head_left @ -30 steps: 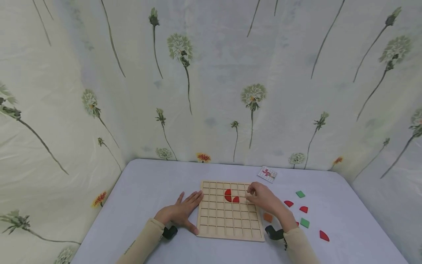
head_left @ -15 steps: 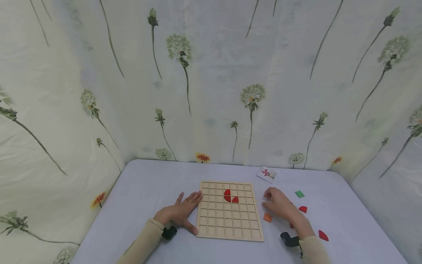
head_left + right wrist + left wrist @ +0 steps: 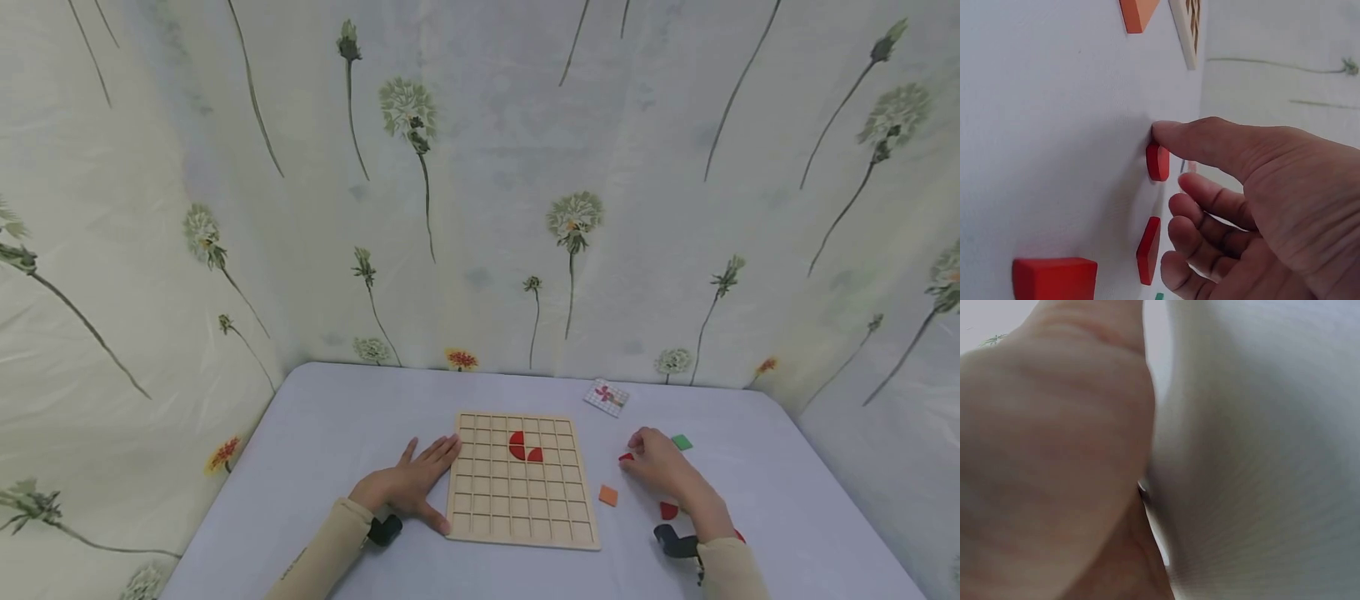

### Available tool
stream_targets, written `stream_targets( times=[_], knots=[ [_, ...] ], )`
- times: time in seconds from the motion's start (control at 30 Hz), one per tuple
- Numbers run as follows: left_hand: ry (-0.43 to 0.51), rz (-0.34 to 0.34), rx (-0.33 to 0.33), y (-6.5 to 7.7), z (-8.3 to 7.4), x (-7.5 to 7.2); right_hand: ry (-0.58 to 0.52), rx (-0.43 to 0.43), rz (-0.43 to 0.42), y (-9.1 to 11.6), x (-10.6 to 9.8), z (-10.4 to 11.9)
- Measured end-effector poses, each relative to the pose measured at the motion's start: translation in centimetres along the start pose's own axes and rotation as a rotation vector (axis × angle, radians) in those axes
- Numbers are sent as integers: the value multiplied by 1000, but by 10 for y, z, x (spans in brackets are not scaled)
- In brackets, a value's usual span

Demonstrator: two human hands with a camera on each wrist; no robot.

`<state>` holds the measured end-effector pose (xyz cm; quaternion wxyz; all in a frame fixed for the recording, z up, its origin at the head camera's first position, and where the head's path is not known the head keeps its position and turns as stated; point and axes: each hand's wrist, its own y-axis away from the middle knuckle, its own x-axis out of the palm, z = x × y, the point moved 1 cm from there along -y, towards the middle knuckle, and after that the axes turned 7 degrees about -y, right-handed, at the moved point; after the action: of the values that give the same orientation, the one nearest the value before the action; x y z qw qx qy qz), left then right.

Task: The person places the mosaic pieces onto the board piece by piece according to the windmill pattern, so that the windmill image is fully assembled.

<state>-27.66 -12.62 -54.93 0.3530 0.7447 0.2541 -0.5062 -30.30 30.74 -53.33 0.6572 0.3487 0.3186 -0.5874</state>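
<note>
Touching red piece (image 3: 1157,164) beyond board edge (image 3: 1183,34)

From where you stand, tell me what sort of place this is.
Probably an indoor tabletop set up for a puzzle game: a pale-covered table, a flower-print backdrop behind it, and a gridded wooden board with red pieces on it.

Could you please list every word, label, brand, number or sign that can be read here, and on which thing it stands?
No text is readable.
Left sleeve: a line of dark lettering, too small to read.
Card: printed grid and flower-like picture; no words can be made out.
Board, red pieces, orange piece, green piece: no writing visible.
</note>
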Motion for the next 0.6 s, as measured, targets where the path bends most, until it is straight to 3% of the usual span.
stream_targets(
  times=[0.33,0.6],
  knots=[
    [-2,-2,3,0,0,0,-20,100,43,2,0,-4],
    [10,-4,4,0,0,0,-52,-18,81,0,3,0]
  ],
)
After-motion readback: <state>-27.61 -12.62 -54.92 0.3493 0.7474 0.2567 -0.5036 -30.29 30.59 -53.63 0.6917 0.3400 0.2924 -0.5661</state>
